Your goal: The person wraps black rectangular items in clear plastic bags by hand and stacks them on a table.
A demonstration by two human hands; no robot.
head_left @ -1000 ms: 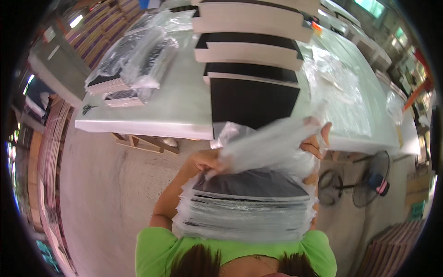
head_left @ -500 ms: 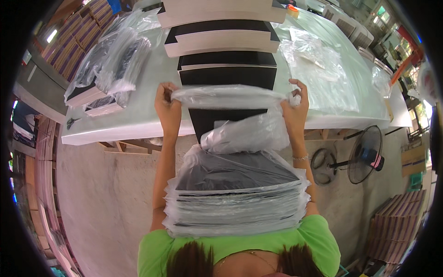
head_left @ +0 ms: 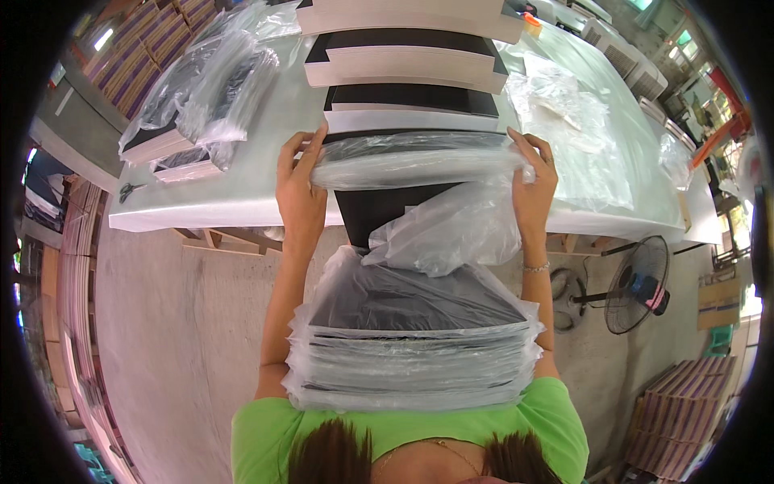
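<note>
So a clear plastic bag (head_left: pixel 419 168) was being held stretched sideways over a black board (head_left: pixel 367 211) at the near edge of the pale-covered table (head_left: pixel 218 198). The left hand (head_left: pixel 300 181) was clamped on one end of the bag, and the right hand (head_left: pixel 535 181) on the other, so the two were well apart. A crumpled fold of clear film (head_left: pixel 459 230) was draped just below. Right up against the green shirt (head_left: pixel 266 431), a stack of plastic-wrapped black boards (head_left: pixel 415 367) was held between the forearms. More white-edged black stacks (head_left: pixel 415 64) were lined up beyond, with wrapped bundles (head_left: pixel 230 97) and scissors (head_left: pixel 129 191) set to the left, and flat clear bags (head_left: pixel 592 141) spread to the right. As for labels, a pink patch was seen on the standing fan (head_left: pixel 637 286), too small to be read. Striped stacks (head_left: pixel 681 419) were piled lower right.
</note>
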